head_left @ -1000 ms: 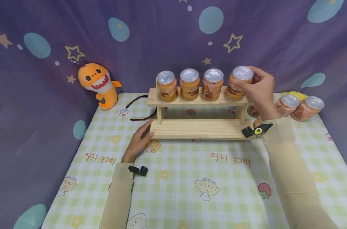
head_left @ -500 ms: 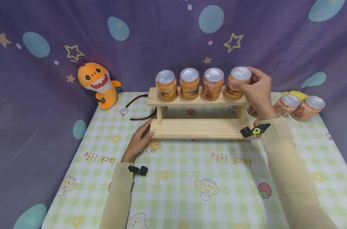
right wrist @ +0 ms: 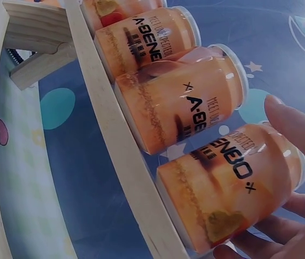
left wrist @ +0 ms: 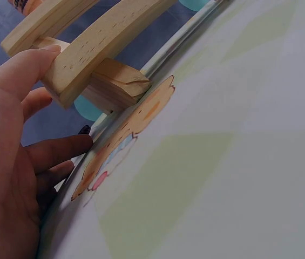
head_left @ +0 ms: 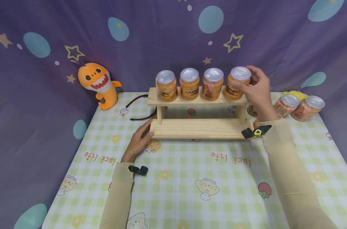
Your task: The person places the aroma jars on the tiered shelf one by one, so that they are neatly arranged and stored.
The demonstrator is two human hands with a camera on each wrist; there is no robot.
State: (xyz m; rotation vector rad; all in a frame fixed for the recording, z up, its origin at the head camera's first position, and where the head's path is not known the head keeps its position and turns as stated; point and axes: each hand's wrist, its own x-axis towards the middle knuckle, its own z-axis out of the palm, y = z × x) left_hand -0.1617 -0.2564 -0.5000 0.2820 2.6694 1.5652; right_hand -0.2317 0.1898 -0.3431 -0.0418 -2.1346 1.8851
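Observation:
My right hand [head_left: 257, 87] holds an orange-labelled can [head_left: 237, 84] with a silver lid, standing at the right end of a wooden shelf's upper plank [head_left: 196, 101]. In the right wrist view the can [right wrist: 233, 183] stands upright on the plank, my fingers bent along its far side, the thumb near its other side. Three matching cans [head_left: 189, 84] stand in a row to its left. My left hand [head_left: 137, 140] rests at the left end of the lower plank [head_left: 199, 128], its thumb [left wrist: 41, 59] touching the plank end and its fingers loosely extended.
More orange cans [head_left: 308, 108] stand on the right of the table, one partly behind my right wrist. A yellow fuzzy thing [head_left: 297, 94] lies behind them. At the back left sit an orange shark plush [head_left: 97, 86] and a dark cable [head_left: 134, 101]. A patterned curtain [head_left: 167, 38] backs the table.
The held can has shifted slightly left along the upper plank, the right hand moving with it. The left hand has stayed at the shelf's left end.

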